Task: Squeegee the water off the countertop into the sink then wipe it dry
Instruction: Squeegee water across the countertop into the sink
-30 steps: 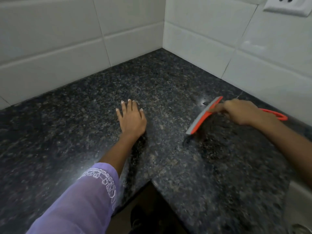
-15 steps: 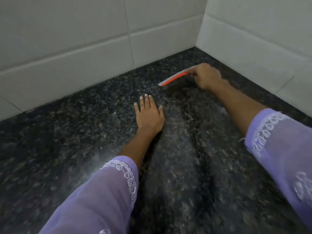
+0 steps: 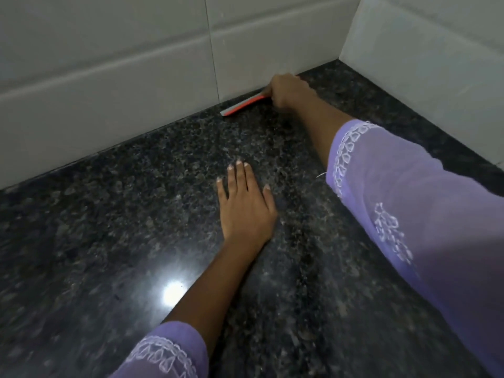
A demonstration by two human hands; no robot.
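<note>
Reaching deep: right hand (image 3: 289, 91), fingers closed round the squeegee (image 3: 242, 105), blade down at the surface's (image 3: 109, 227) back edge against the tiled wall (image 3: 109, 77). Left hand (image 3: 245, 205) flat, fingers spread, empty. Risk: blade riding the wall joint skips water; sink not in sight.

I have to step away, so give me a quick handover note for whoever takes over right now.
Right hand: gripping the squeegee, blade down on the countertop against the back wall, near the corner.
Left hand: flat on the countertop, empty.
Sink and cloth: not in view.
Done: cannot tell how much is cleared.
Left: pull the water to the sink, then wipe dry.
</note>
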